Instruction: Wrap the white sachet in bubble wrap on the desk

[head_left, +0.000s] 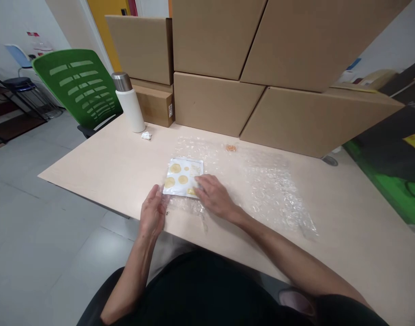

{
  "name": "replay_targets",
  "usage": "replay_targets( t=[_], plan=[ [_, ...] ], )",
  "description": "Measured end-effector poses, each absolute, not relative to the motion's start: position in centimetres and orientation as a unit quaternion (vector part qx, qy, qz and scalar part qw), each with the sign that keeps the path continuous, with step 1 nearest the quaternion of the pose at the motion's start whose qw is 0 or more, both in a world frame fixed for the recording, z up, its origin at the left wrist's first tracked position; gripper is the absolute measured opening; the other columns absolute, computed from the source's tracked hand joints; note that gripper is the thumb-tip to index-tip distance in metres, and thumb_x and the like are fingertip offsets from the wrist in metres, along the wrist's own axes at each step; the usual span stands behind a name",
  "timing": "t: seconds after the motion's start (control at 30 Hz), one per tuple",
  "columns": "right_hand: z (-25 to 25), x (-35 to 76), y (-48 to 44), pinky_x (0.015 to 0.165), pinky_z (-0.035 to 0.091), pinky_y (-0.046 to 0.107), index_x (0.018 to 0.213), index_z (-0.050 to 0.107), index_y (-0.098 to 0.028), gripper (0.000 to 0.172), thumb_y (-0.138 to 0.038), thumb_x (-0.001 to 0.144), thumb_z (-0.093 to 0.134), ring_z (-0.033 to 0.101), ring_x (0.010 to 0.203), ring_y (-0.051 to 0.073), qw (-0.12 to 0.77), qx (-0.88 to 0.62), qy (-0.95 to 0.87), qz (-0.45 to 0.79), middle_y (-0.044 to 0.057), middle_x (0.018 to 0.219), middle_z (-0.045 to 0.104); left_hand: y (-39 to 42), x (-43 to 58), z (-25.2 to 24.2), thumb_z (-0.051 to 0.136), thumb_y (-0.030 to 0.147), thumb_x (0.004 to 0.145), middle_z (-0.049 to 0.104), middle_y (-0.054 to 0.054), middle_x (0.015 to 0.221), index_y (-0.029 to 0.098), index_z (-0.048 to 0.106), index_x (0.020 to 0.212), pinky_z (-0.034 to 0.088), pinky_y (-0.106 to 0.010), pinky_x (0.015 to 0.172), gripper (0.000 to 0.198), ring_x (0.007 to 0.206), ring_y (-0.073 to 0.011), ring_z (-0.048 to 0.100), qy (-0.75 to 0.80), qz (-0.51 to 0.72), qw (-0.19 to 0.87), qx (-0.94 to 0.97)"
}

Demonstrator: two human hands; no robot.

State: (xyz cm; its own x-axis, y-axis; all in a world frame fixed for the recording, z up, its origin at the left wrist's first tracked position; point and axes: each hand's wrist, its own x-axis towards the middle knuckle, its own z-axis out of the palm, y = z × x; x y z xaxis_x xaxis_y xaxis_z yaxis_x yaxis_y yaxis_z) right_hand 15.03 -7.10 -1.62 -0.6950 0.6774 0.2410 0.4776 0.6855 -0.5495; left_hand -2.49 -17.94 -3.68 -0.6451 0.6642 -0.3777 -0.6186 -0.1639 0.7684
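A flat white packet with yellow round spots (183, 179) lies on the left part of a clear sheet of bubble wrap (275, 190), which is spread over the table. At the packet's lower left corner, my left hand (153, 212) has its thumb and fingers closed on the edge of the bubble wrap. My right hand (214, 195) rests over the packet's right side, fingers stretched out and touching its surface. Its fingertips cover part of the packet's lower right corner.
Stacked cardboard boxes (214, 104) line the back of the wooden table (102, 167). A white thermos with a steel cap (131, 106) stands at the back left, beside a crumpled white scrap (146, 136). A small orange item (231, 148) lies behind the packet. A green chair (80, 86) stands beyond.
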Motion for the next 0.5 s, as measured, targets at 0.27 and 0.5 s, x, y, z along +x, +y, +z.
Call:
replay_targets(
  t=[0.27,0.5],
  plan=[
    [-1.8,13.7,-8.3,0.093,0.047,0.043,0.116,0.063,-0.020,0.033,-0.037,0.102,0.038,0.056,0.104,0.026,0.199,-0.273,-0.899,0.278,0.013,0.109,0.063,-18.3,-0.3,-2.3,0.064,0.017,0.088,0.051,-0.010,0.150,0.024,0.051,0.139,0.052,-0.031,0.103,0.053,0.128,-0.0222,0.058,0.500,0.766,0.379,0.141],
    [-1.2,16.9,-8.5,0.078,0.050,0.034,0.109,0.070,-0.025,0.046,-0.062,0.094,0.046,0.062,0.093,0.021,0.270,-0.301,-0.632,0.661,0.007,0.109,0.069,-17.3,4.3,0.3,0.060,0.027,0.093,0.057,-0.006,0.144,0.026,0.063,0.132,0.037,-0.040,0.117,0.039,0.140,-0.0250,0.047,0.524,0.698,0.287,0.396]
  ],
)
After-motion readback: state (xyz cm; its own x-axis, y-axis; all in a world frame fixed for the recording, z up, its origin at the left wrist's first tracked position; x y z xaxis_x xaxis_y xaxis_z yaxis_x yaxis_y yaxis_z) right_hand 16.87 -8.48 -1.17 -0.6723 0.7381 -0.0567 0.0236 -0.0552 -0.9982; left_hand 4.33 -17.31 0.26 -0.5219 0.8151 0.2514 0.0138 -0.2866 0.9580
